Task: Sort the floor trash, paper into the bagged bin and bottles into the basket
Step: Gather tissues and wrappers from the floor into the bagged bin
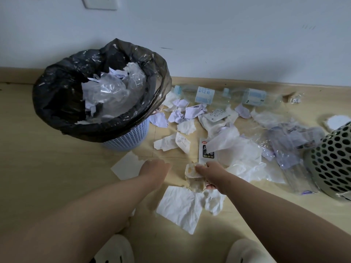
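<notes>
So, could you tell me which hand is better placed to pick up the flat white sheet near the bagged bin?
Left. The left hand appears empty and sits at the edge of the flat white sheet, nearer the bagged bin. The right hand grips a crumpled tissue, farther away.

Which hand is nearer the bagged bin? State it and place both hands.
Left. The left hand is in front of the bagged bin, toward its right. The right hand, gripping crumpled paper, is farther right, beyond the left one.
</notes>
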Demonstrator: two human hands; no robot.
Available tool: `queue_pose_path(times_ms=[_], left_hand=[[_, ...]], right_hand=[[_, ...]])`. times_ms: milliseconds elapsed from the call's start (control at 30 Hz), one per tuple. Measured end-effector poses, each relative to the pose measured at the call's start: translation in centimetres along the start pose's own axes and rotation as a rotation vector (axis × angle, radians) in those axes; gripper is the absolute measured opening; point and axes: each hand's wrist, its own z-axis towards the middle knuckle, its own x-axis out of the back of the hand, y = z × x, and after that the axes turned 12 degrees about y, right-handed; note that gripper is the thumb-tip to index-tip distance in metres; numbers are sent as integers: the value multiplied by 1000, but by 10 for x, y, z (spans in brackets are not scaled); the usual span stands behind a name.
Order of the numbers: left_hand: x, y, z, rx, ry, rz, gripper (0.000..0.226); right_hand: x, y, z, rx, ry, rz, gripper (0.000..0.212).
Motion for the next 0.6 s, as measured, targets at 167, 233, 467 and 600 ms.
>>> queue_pose_path(times_ms=[167,233,467,600], left_hand=[[2,-8,1,97,23,-129,17],[5,-9,5,120,128,-188,16],[35,1,19,317,240,-896,18],[45,26,25,579,135,-1415,19]], right_hand=[[1,-2,2,1,11,8,35],[2,-1,3,5,21,28,37],[10,-3,5,38,98,57,29],[12,-7,4,18,142,103,16]])
